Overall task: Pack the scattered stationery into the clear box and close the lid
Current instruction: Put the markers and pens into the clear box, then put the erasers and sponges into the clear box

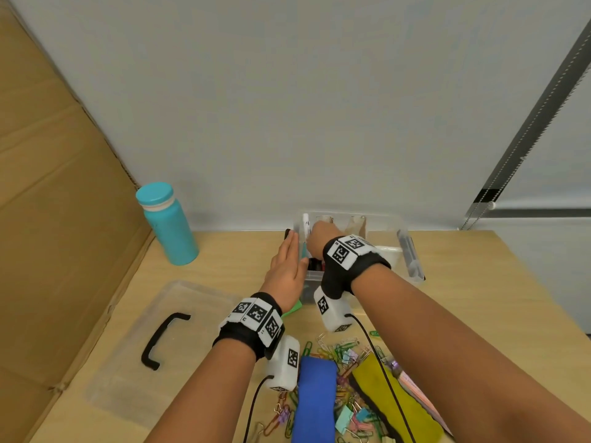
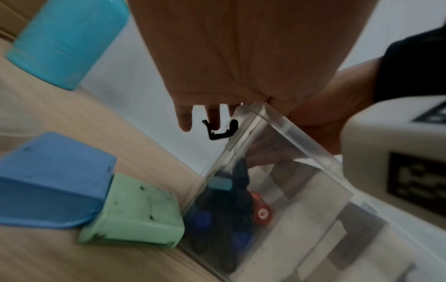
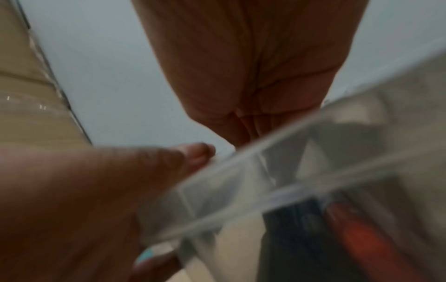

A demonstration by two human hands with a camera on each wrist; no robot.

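Note:
The clear box (image 1: 388,219) stands at the back of the desk against the wall. My left hand (image 1: 285,263) lies flat against its left outer wall with straight fingers (image 2: 184,120), thumb at the rim. My right hand (image 1: 319,238) reaches into the left end of the box and appears to hold a white marker (image 1: 306,226) upright; its fingers are mostly hidden. Several markers (image 2: 226,202), dark, blue and red, stand in that corner behind the clear wall (image 2: 296,213). The right wrist view is blurred and shows the box rim (image 3: 265,152).
The clear lid (image 1: 128,372) with a black handle (image 1: 161,340) lies at the left. Paper clips and binder clips (image 1: 339,353), a blue case (image 1: 316,398) and a yellow one (image 1: 393,401) lie near me. A teal bottle (image 1: 169,225) stands back left. Green (image 2: 135,211) and blue (image 2: 53,181) blocks touch the box.

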